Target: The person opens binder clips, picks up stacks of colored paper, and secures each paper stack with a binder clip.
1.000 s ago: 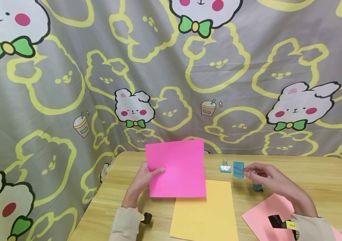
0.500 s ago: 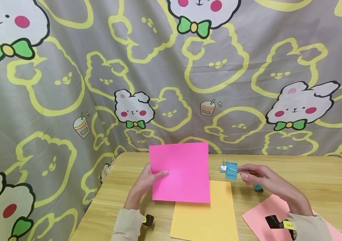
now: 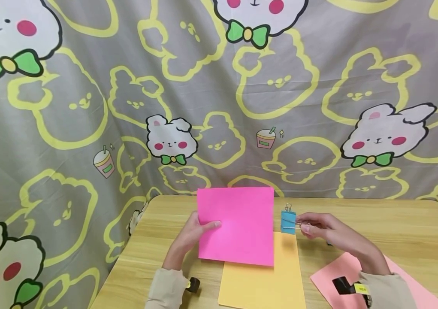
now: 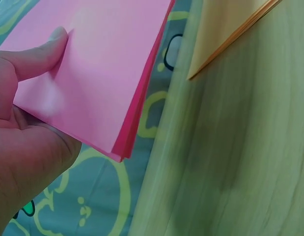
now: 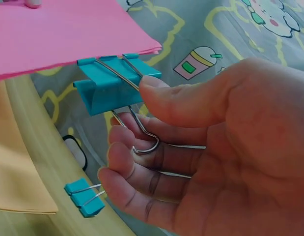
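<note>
- Hot-pink paper sheets (image 3: 238,227), several together, hang above the yellow-orange paper stack (image 3: 261,285), and our left hand (image 3: 192,232) grips them by their left side.
- Our right hand (image 3: 328,228) pinches a blue binder clip (image 3: 288,222) by its wire handles (whether its mouth is parted, we cannot tell).
- Just beside the sheets' free right edge sits that clip, its long side roughly parallel to it; our right hand is nearer that edge.

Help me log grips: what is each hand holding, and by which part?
Left hand: pink paper, by its left edge in the head view. Right hand: a blue clip, by its two wire handles.
</note>
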A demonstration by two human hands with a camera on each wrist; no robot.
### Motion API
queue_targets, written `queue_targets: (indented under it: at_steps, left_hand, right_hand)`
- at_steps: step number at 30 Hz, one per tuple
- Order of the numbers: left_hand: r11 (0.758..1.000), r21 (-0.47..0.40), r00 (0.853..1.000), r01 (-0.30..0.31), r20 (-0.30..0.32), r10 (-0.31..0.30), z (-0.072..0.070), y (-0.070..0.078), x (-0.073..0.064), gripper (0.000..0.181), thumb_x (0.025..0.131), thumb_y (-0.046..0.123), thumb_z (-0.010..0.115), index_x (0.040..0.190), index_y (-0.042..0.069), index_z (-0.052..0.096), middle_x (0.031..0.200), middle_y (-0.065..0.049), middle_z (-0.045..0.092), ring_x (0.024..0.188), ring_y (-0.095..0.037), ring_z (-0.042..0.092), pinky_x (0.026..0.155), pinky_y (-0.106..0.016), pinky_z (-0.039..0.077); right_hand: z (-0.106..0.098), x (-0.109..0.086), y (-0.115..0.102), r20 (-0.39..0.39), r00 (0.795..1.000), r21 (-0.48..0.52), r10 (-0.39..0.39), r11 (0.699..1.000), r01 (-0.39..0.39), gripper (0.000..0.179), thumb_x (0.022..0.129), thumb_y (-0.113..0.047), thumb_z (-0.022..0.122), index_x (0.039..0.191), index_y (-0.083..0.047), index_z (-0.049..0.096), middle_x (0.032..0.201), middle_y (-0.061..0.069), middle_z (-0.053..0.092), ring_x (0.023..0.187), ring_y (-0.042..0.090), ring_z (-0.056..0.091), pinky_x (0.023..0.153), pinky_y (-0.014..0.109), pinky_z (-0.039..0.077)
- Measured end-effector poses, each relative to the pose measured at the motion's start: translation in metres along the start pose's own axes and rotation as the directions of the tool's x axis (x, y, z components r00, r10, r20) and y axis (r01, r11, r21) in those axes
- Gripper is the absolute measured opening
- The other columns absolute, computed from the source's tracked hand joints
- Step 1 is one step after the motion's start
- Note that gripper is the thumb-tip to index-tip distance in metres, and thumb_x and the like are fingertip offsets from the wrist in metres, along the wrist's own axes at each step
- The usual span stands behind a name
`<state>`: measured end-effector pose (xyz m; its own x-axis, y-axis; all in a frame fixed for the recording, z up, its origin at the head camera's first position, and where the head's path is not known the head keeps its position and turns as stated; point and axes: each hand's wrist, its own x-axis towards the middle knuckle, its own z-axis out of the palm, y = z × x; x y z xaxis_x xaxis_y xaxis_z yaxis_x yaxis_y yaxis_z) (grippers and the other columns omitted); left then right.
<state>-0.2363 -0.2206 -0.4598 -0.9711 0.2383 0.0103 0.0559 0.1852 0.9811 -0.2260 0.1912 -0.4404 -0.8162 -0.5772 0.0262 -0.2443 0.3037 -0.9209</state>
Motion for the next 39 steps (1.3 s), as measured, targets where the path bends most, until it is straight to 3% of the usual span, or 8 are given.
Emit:
queue_targets:
  at_steps: [9, 14, 26, 35, 39]
  left_hand:
    - [1.0, -0.014, 0.999, 0.006, 0.033, -0.006, 0.006, -0.001, 0.0, 0.032, 0.094, 0.013, 0.075, 0.119, -0.002, 0.06, 0.097, -0.009, 0.07, 0.083, -0.021, 0.066, 0.077, -0.034, 0.054]
    - [0.999, -0.034, 0.999, 0.018, 0.038, -0.017, 0.009, -0.003, 0.0, 0.031, 0.093, 0.011, 0.076, 0.117, -0.001, 0.06, 0.094, -0.008, 0.069, 0.082, -0.02, 0.064, 0.076, -0.034, 0.053]
    - [0.998, -0.06, 0.998, 0.003, 0.056, 0.0, 0.017, -0.004, 0.003, 0.025, 0.093, 0.01, 0.076, 0.111, 0.0, 0.063, 0.088, -0.006, 0.069, 0.076, -0.017, 0.064, 0.071, -0.031, 0.054]
    - [0.997, -0.079, 0.997, 0.015, 0.081, -0.008, 0.019, -0.006, 0.004, 0.031, 0.093, 0.011, 0.076, 0.117, -0.001, 0.062, 0.097, -0.009, 0.071, 0.082, -0.021, 0.069, 0.075, -0.035, 0.056]
    - [0.997, -0.082, 0.996, 0.003, 0.09, 0.004, 0.021, -0.005, 0.003, 0.031, 0.094, 0.011, 0.075, 0.119, -0.001, 0.061, 0.098, -0.01, 0.071, 0.084, -0.022, 0.069, 0.076, -0.035, 0.056]
  right_hand:
    - [0.006, 0.005, 0.003, 0.033, 0.999, 0.024, -0.034, 0.999, 0.033, 0.036, 0.108, -0.014, 0.052, 0.135, 0.01, 0.055, 0.127, 0.023, 0.062, 0.104, 0.008, 0.063, 0.087, 0.025, 0.053]
    - [0.012, 0.007, 0.005, 0.046, 0.997, 0.02, -0.057, 0.998, 0.056, 0.036, 0.108, -0.015, 0.053, 0.134, 0.009, 0.056, 0.129, 0.023, 0.062, 0.111, 0.012, 0.063, 0.089, 0.025, 0.053]
    - [0.018, 0.012, 0.003, 0.059, 0.996, 0.047, -0.061, 0.997, 0.059, 0.038, 0.108, -0.014, 0.053, 0.135, 0.011, 0.054, 0.125, 0.021, 0.062, 0.108, 0.019, 0.063, 0.087, 0.031, 0.056]
    - [0.019, 0.014, 0.002, 0.073, 0.997, 0.088, -0.024, 0.996, 0.017, 0.041, 0.107, -0.015, 0.055, 0.138, 0.012, 0.051, 0.121, 0.021, 0.063, 0.104, 0.021, 0.064, 0.087, 0.034, 0.057]
    - [0.02, 0.014, 0.001, 0.083, 0.995, 0.121, -0.061, 0.991, 0.05, 0.047, 0.106, -0.012, 0.057, 0.141, 0.016, 0.045, 0.119, 0.024, 0.063, 0.103, 0.019, 0.065, 0.087, 0.033, 0.057]
